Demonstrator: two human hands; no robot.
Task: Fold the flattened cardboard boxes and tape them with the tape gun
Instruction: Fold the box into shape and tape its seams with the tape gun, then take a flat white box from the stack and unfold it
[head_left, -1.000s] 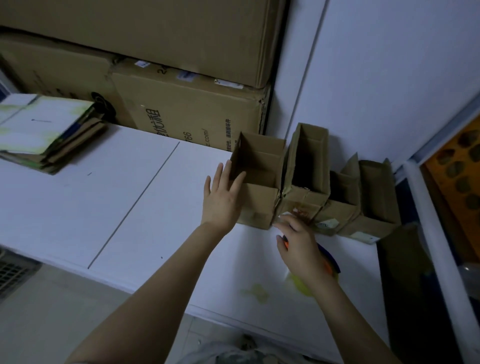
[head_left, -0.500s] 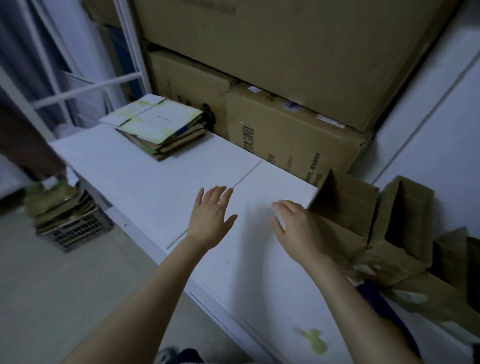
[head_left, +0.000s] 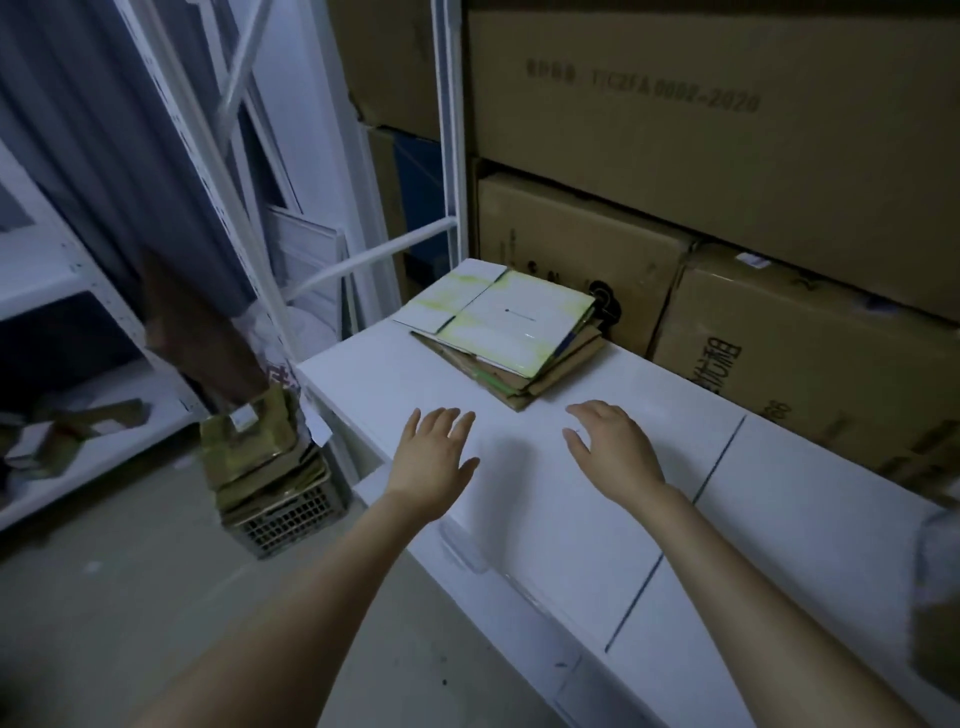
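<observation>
Crate of grey lattice plastic (head_left: 288, 519), stuffed with scrap cardboard, stood on the floor off the worktop's left end. Left hand (head_left: 431, 462) hovered over the white worktop (head_left: 571, 545) at its front edge, fingers straight and spread, holding nothing. Stack of flattened cardboard boxes (head_left: 511, 325), the top one white with yellow-green stains, lay at the back left corner, just beyond both hands. Right hand (head_left: 615, 457) hovered alongside, fingers loosely curved, empty. Tape gun not seen. Risk: pulling the top sheet alone could drag the loose pile askew or off the left end.
</observation>
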